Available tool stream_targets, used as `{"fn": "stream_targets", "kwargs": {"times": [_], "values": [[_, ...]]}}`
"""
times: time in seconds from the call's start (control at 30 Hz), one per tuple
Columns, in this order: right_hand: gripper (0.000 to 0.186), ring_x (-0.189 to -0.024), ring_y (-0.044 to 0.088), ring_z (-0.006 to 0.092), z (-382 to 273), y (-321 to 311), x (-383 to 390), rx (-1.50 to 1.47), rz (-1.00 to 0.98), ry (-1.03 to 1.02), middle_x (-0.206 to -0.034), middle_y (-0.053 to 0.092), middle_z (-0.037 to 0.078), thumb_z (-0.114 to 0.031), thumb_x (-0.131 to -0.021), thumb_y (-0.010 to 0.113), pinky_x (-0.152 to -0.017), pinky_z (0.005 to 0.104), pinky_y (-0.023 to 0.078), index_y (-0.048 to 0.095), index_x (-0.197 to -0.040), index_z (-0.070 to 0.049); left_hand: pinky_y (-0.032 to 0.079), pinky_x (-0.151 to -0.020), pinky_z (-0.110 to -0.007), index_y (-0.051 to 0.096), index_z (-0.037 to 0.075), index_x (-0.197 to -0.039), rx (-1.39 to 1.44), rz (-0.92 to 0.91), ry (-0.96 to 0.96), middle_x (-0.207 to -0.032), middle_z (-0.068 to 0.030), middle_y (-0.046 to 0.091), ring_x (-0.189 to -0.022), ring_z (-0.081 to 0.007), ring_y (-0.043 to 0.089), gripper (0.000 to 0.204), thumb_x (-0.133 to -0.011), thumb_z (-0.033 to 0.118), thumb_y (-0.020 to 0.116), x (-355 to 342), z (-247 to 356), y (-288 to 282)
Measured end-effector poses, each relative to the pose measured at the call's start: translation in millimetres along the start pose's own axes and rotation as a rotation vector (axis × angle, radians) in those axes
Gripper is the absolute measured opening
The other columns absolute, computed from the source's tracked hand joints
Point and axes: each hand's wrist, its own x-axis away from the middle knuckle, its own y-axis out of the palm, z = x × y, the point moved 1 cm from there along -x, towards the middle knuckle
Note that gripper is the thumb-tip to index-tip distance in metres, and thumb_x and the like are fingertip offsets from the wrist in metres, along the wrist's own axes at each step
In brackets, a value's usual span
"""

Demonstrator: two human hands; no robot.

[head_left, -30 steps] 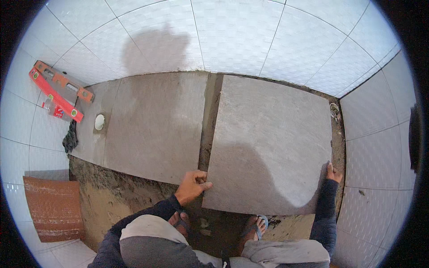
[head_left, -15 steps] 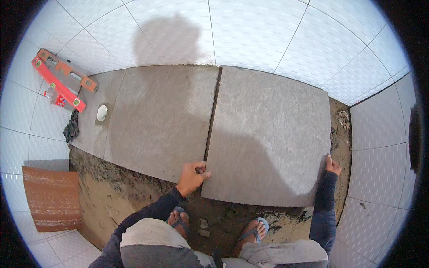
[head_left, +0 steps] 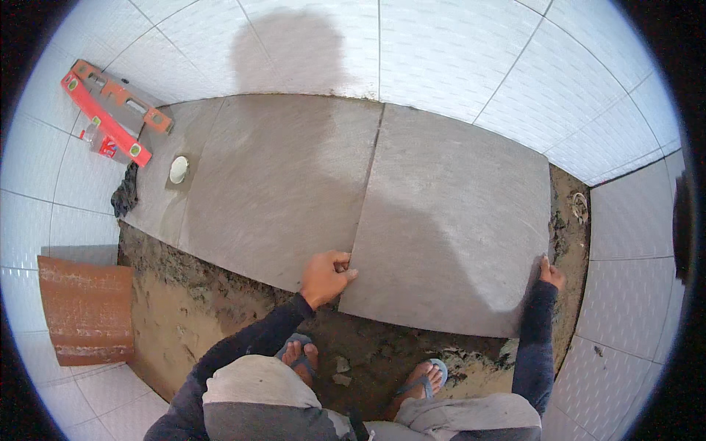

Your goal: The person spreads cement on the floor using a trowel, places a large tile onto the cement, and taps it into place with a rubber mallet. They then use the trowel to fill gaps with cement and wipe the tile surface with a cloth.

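A large grey floor tile [head_left: 456, 228] lies in front of me, beside another grey tile [head_left: 272, 191] on its left. Only a thin dark seam parts the two. At the near end of that seam is my left hand [head_left: 327, 279], its fingers curled and pinching the left edge of the right-hand tile. My right hand [head_left: 551, 274] grips the same tile's right edge, with one finger stretched along the rim; the fingertips under the edge are hidden. Both forearms are in dark sleeves.
Wet mortar [head_left: 220, 294] and sandy bed border the tiles. A round white drain cover [head_left: 179, 170] sits at left. Orange levels [head_left: 107, 121], a plastic bottle [head_left: 101, 142] and a dark rag [head_left: 126, 191] lie by the left wall. A brown sheet [head_left: 87, 310] leans below; a coiled strap [head_left: 579, 208] lies right.
The dark gap between the two tiles has narrowed to a thin seam as the right tile moved left against its neighbour. Both hands stay on its edges. The view has shifted slightly.
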Motion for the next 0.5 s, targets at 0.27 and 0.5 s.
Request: {"fn": "stream_targets", "kwargs": {"times": [0.27,0.5], "values": [[0.069,-0.078,0.068,0.0268,16,10,-15,0.179,0.048,0.042,-0.083,0.072,0.020,-0.061,-0.078,0.071,-0.077,0.0410,0.052,0.074,-0.100,0.005,0.043,-0.061,-0.040,0.051,0.002,-0.072,-0.049,-0.003,-0.011,-0.069,-0.0114,0.056,-0.065,-0.0280,0.056,0.034,-0.074,0.022,0.077,-6,3,2],[0.075,-0.093,0.069,0.0334,46,20,-32,0.302,0.139,-0.067,-0.095,0.072,0.023,-0.068,-0.079,0.064,-0.086,0.0441,0.050,0.073,-0.106,0.002,0.045,-0.062,-0.041,0.055,0.001,-0.077,-0.144,-0.040,-0.040,-0.071,-0.0151,0.059,-0.065,-0.0290,0.056,0.035,-0.076,0.029,0.075,-9,4,2]]}}
